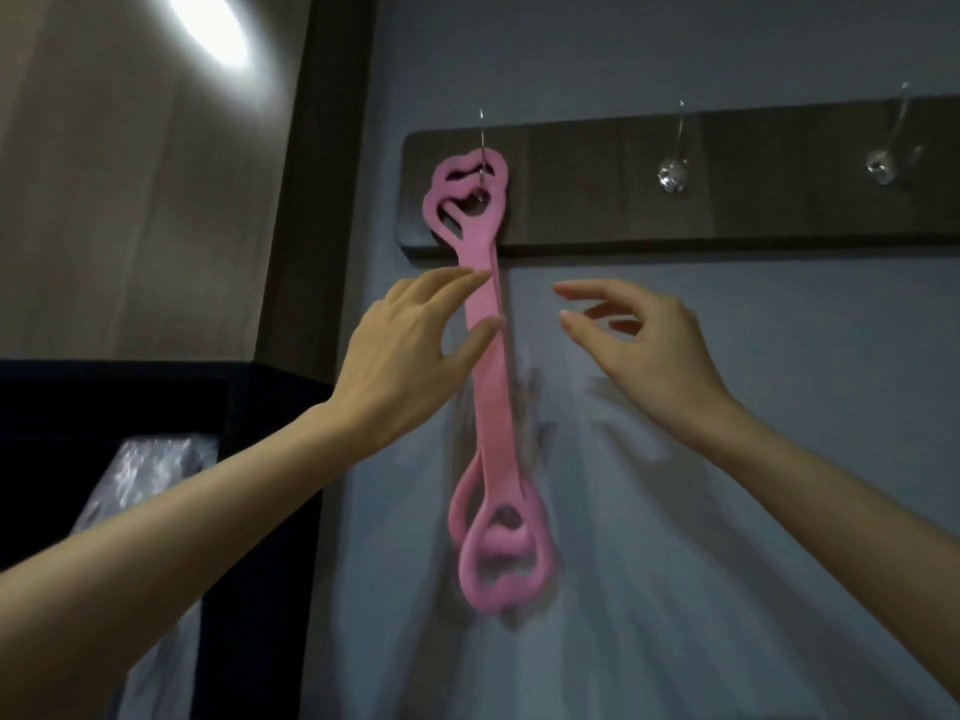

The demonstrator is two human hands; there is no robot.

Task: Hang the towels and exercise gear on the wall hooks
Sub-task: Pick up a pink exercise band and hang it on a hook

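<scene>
Left hand point(405, 350): grip wide, fingers straight, fingertips and thumb tip laid on the front of the pink resistance band point(491, 407) at its upper strap; nothing curled round it. Right hand point(654, 350): grip loose and holding nothing, fingers lightly bent, thumb and forefinger parted, just right of the strap and apart from it. Band hangs straight down the grey-blue wall point(727, 459); its upper looped handle is caught over the left hook point(483, 163), and its lower looped handles dangle below both hands, blurred. The hook sits at the left end of a dark wooden hook rail point(779, 200) mounted across the wall. Middle hook point(672, 171) and right hook point(883, 161), both clear with knob ends, carry nothing. Hand shadows fall on the wall beside the strap. Far left: a wood-grain panel point(130, 200) with a bright light reflection point(208, 28) near its top, edged by a dark frame. Lower left: a plastic-wrapped bundle point(150, 470) against dark furniture; its contents cannot be made out.
</scene>
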